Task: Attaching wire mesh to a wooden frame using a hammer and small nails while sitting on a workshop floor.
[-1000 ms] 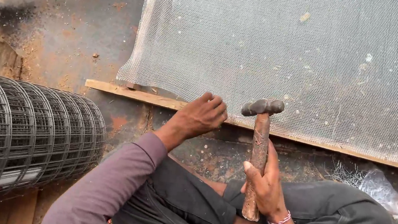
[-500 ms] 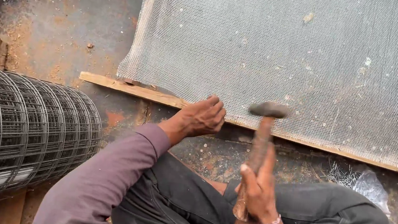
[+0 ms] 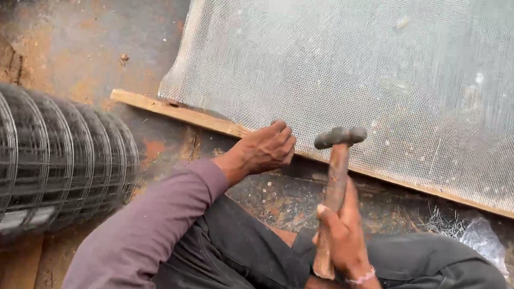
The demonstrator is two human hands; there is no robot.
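Observation:
My right hand [image 3: 342,235] grips the wooden handle of a rusty hammer [image 3: 336,174], held upright with its metal head just below the edge of a wooden strip [image 3: 182,113]. My left hand [image 3: 264,149] rests with curled fingers on that strip, right at the lower edge of a fine grey wire mesh sheet [image 3: 376,74] that lies over it. Whether the fingers pinch a nail I cannot tell. I sit cross-legged in dark trousers [image 3: 436,278] on the ground, close behind the strip.
A thick roll of black welded wire mesh [image 3: 20,155] lies at the left. A clear plastic bag with several small nails [image 3: 462,227] sits at the right by my knee. The stained concrete floor [image 3: 88,32] stretches beyond.
The hammer swung down toward the strip and has come back up to upright. My left hand has stayed on the strip. The view shifted slightly.

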